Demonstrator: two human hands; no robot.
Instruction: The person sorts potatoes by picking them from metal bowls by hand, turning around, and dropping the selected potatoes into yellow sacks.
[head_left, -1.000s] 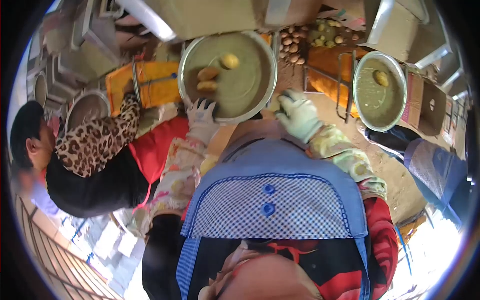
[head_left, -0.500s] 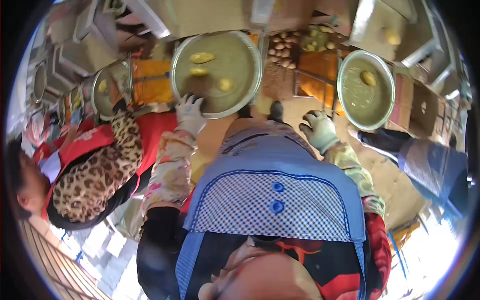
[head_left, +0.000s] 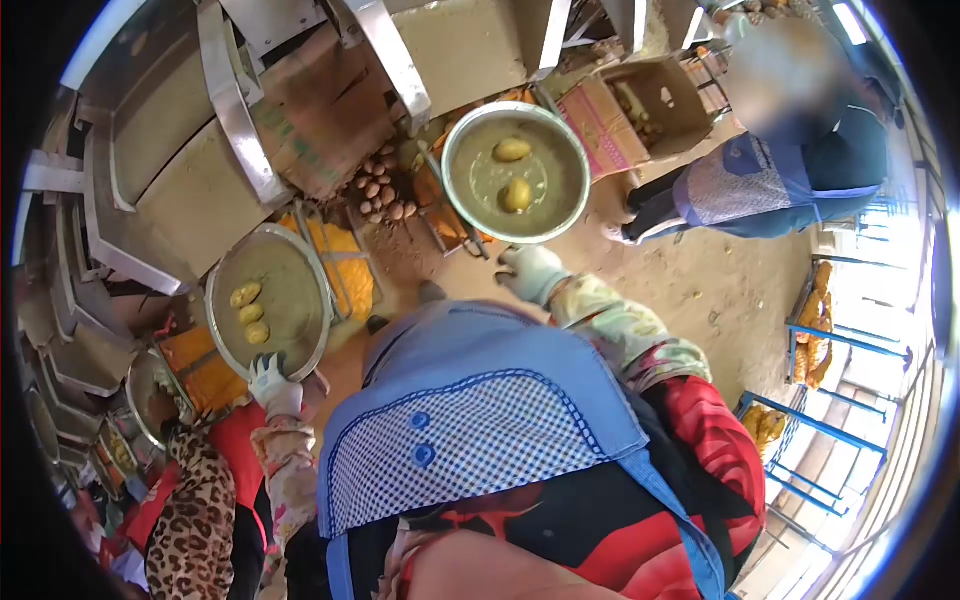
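Note:
My left hand, in a white glove, lies at the near rim of a round metal basin. Its fingers are stretched apart over the edge, with nothing seen in them. Inside that basin three yellow potatoes lie in a row. My right hand, also gloved, hovers just below a second round basin. Its fingers are loosely bent and apart, holding nothing visible. Two yellow potatoes, one at the back and one nearer, lie in this second basin.
Brown potatoes are heaped on the floor between the basins. Metal chutes line the far side. A cardboard box stands right of the second basin. Other people are at the left and right.
My view has swung right, so the basins appear further left. The potatoes in the left basin now lie closer together in a row. A second potato shows in the right basin.

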